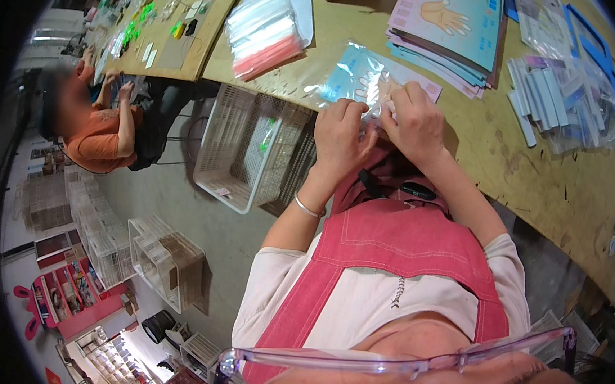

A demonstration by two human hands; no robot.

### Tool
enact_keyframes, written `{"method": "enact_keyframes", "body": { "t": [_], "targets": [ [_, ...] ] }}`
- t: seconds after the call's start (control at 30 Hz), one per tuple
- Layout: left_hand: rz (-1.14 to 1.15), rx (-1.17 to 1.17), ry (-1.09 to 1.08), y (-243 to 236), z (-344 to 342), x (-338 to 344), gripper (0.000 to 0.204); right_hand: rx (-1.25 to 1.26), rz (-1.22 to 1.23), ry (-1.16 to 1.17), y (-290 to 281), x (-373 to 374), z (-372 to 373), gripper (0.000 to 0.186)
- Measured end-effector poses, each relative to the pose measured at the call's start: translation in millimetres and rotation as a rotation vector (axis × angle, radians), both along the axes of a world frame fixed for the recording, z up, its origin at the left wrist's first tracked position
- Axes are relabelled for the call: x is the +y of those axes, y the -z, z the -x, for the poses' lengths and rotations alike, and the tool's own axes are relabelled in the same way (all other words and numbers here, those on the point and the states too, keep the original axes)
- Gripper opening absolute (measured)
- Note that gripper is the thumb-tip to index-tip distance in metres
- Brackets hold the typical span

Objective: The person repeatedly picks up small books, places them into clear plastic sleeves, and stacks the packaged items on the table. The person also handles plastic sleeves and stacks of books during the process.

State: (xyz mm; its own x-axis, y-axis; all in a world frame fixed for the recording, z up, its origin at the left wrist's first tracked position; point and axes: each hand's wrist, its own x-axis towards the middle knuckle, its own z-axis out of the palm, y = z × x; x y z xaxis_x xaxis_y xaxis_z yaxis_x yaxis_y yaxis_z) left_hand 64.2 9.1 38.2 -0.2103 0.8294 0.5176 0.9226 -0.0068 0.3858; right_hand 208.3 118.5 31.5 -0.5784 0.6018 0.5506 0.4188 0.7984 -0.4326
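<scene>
- Head view: the left hand [341, 133], at 7 o'clock of the clear plastic bag [336, 86] with a light-blue printed card [350, 69] showing through it, has a narrow grip, fingertips and thumb pinching the bag's near edge.
- The right hand [413, 121], at 4 o'clock of the bag, also has a narrow grip, its bent fingers holding the bag's near side.
- The bag lies at the near edge of the worn yellowish wooden surface [519, 165], at 11 o'clock from the hands.
- At 1 o'clock from the hands sits a stack of blue and pink cards printed with hands [443, 29].
- At 10 o'clock is a pile of clear bags with red edges [262, 33].
- Toward 3 o'clock are pale flat strips among clear plastic [553, 99].
- Between 8 and 9 o'clock, below the surface, stands a white perforated plastic crate [220, 124].
- At 9 o'clock, well apart, is a person in an orange shirt [102, 143].
</scene>
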Motion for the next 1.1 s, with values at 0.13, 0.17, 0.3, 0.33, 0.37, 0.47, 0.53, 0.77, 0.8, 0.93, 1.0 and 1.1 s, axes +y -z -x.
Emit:
{"method": "enact_keyframes", "body": {
  "t": [0.13, 0.17, 0.3, 0.33, 0.37, 0.47, 0.53, 0.77, 0.8, 0.93, 1.0, 1.1],
  "targets": [
    [0.051, -0.031, -0.113, 15, 7, -5, 0.026, -0.04, -0.064, 0.018, 1, 0, 0, 0.026],
    [0.064, -0.034, -0.117, 15, 9, -9, 0.025, -0.062, -0.075, 0.028, 2, 3, -2, 0.026],
    [0.089, -0.044, -0.16, 13, 22, -25, 0.02, -0.053, -0.003, -0.001, 0, 29, -20, 0.03],
    [0.089, -0.045, -0.175, 13, 26, -27, 0.019, -0.02, 0.089, -0.048, -2, 33, -24, 0.032],
    [0.071, -0.088, -0.181, 17, 32, -26, 0.016, 0.014, 0.18, -0.095, -2, 39, -29, 0.034],
    [0.048, -0.118, -0.157, 22, 33, -20, 0.023, -0.118, 0.104, 0.001, 2, 58, -45, 0.041],
    [0.059, -0.124, -0.127, 23, 25, -9, 0.026, -0.246, 0.037, 0.09, 4, 62, -51, 0.045],
    [0.167, -0.096, -0.161, 30, 6, 3, 0.04, -0.303, 0.17, 0.144, 9, 62, -53, 0.052],
    [0.172, -0.098, -0.171, 31, 6, 2, 0.041, -0.284, 0.183, 0.139, 9, 62, -54, 0.052],
    [0.154, -0.105, -0.198, 39, 5, 1, 0.043, -0.073, 0.543, 0.147, 21, 65, -57, 0.056],
    [0.135, -0.097, -0.21, 43, 6, 1, 0.044, 0.105, 0.775, 0.142, 19, 61, -56, 0.058],
    [0.14, -0.153, -0.221, 44, 6, 0, 0.044, 0.537, 1.326, -0.003, 17, 53, -54, 0.047]
  ]
}}
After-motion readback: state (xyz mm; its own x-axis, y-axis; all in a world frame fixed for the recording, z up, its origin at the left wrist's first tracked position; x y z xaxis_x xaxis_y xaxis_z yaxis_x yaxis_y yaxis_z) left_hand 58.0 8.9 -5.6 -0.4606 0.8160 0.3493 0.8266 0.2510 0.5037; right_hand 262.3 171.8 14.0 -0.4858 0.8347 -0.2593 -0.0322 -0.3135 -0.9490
